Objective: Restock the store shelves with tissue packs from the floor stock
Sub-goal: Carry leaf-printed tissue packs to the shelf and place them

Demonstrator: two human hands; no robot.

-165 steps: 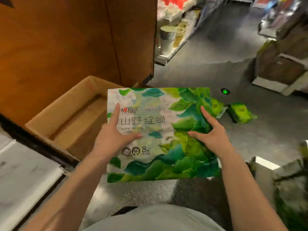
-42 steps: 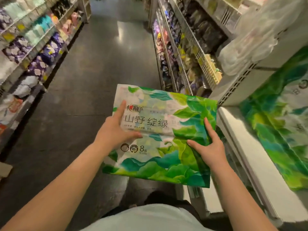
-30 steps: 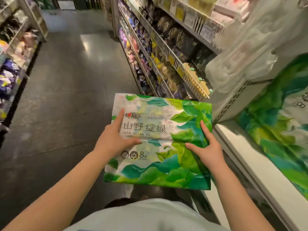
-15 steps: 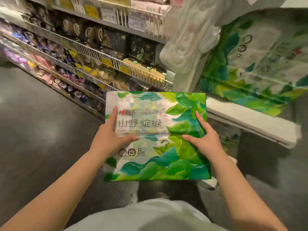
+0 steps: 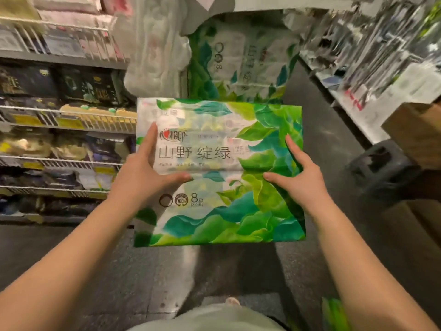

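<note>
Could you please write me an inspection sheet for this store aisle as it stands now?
Surface: dark speckled floor.
Job's things: green leaf-print tissue pack held level at chest height; matching pack standing ahead on the display.
Clutter: cardboard box at right; black crate beside it.
Hands: left hand and right hand grip the pack's sides, thumbs on top.
Cables: nothing seen.
Surroundings: wire shelves of dark packets at left; white wrapped bundle ahead; blurred shelving at right.

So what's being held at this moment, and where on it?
A flat green leaf-print plastic tissue pack, held by both hands: left hand on its left edge, right hand on its right edge, thumbs across the printed face.
</note>
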